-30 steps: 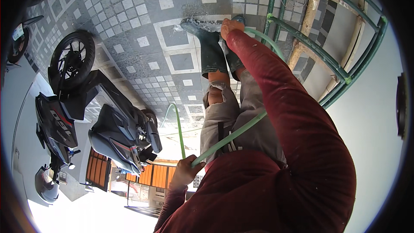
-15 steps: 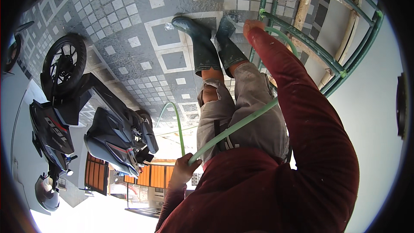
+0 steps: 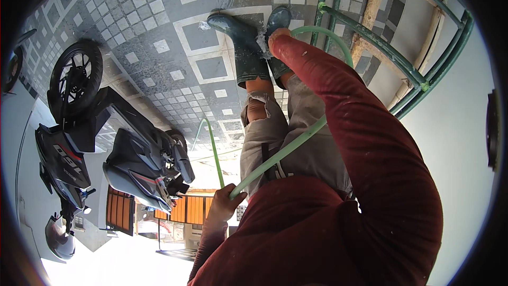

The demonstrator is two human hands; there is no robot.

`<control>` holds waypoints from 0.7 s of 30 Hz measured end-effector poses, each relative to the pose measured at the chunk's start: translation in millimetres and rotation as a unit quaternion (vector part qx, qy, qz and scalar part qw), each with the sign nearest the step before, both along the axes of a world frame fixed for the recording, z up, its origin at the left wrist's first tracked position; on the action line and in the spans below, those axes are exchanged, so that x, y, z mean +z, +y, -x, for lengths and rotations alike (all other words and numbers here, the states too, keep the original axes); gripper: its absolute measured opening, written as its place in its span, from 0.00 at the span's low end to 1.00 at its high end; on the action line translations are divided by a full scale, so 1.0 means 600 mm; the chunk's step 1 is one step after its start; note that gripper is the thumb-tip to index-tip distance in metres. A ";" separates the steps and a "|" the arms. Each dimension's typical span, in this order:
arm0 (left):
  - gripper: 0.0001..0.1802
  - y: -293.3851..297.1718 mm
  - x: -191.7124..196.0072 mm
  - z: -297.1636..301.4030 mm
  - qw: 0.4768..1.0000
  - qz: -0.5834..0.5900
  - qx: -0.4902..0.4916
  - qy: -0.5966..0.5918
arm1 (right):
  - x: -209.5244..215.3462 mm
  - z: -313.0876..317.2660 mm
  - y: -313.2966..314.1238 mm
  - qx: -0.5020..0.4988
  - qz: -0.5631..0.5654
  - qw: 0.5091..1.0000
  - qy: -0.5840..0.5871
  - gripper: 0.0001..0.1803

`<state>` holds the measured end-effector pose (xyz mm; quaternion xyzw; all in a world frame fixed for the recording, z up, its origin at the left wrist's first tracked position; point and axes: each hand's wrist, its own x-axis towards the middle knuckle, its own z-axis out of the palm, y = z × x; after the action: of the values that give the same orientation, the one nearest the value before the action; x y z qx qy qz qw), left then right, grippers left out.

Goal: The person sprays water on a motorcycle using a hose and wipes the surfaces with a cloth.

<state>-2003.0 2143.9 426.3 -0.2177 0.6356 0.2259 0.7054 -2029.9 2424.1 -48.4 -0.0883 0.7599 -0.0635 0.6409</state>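
Observation:
A pale green hose runs across my thighs, passes behind my right forearm and curves round to my right hand. That hand is closed around its end, in front of my boots, and water spills down beside the dark rubber boot. The fingers themselves are partly hidden. My left hand is wrapped round the hose at my left side. From there a further length of it arches away toward the tiled floor.
Two dark motorcycles stand at my left, a helmet by one of them. A green metal frame with wooden poles stands at my right, beside a pale wall. The paving looks wet. An orange slatted gate shows behind.
My right hand has moved left with the hose end, away from the green frame and in front of the boots. Water now shows between the boots. My left hand keeps its hold.

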 end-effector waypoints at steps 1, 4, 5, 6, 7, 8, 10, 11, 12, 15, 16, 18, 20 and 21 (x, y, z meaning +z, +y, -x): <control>0.18 0.001 0.000 0.000 1.000 0.018 -0.008 -0.016 | -0.011 -0.007 0.006 0.078 -0.013 0.997 -0.008 0.15; 0.19 0.004 0.001 -0.003 0.999 0.003 -0.041 -0.019 | -0.043 -0.029 0.052 0.126 -0.052 0.990 -0.018 0.14; 0.19 0.003 0.001 -0.005 0.999 -0.017 -0.028 0.007 | -0.049 -0.034 0.074 0.096 -0.078 0.992 -0.023 0.14; 0.19 0.002 0.001 -0.009 0.999 -0.021 -0.026 0.010 | -0.051 -0.037 0.098 0.097 -0.081 0.992 -0.021 0.14; 0.19 0.001 0.005 -0.012 0.999 -0.012 -0.031 -0.004 | -0.047 -0.036 0.124 0.077 -0.097 0.992 -0.006 0.14; 0.19 -0.001 0.008 -0.017 0.999 -0.024 -0.022 0.014 | -0.037 -0.032 0.147 0.059 -0.114 0.992 0.000 0.14; 0.18 -0.003 0.013 -0.025 1.000 0.013 -0.016 0.008 | -0.006 -0.008 0.189 -0.021 -0.142 0.989 0.019 0.15; 0.18 -0.006 0.020 -0.028 0.999 -0.005 -0.006 0.035 | 0.015 0.007 0.206 -0.099 -0.171 0.980 0.025 0.17; 0.18 -0.007 0.027 -0.030 0.999 -0.012 -0.007 0.049 | 0.038 0.024 0.223 -0.099 -0.172 0.979 0.041 0.17; 0.17 -0.010 0.058 -0.028 0.995 -0.019 0.018 0.100 | 0.107 0.077 0.284 -0.179 -0.112 0.975 0.063 0.17; 0.16 -0.008 0.073 -0.024 0.992 -0.026 0.047 0.114 | 0.128 0.090 0.313 -0.194 -0.076 0.976 0.059 0.17; 0.16 -0.004 0.107 -0.007 0.992 -0.021 0.066 0.106 | 0.172 0.097 0.375 -0.274 -0.069 0.958 0.052 0.21; 0.16 0.013 0.136 0.013 0.978 -0.063 0.126 0.155 | 0.214 0.097 0.443 -0.322 -0.085 0.940 0.070 0.26; 0.17 0.024 0.157 0.021 0.978 -0.059 0.136 0.144 | 0.234 0.097 0.474 -0.323 -0.111 0.932 0.123 0.28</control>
<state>-2015.3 2158.0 520.6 -0.2254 0.6807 0.3859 0.5805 -2088.0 2708.5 92.2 0.2262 0.8226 -0.1705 0.4931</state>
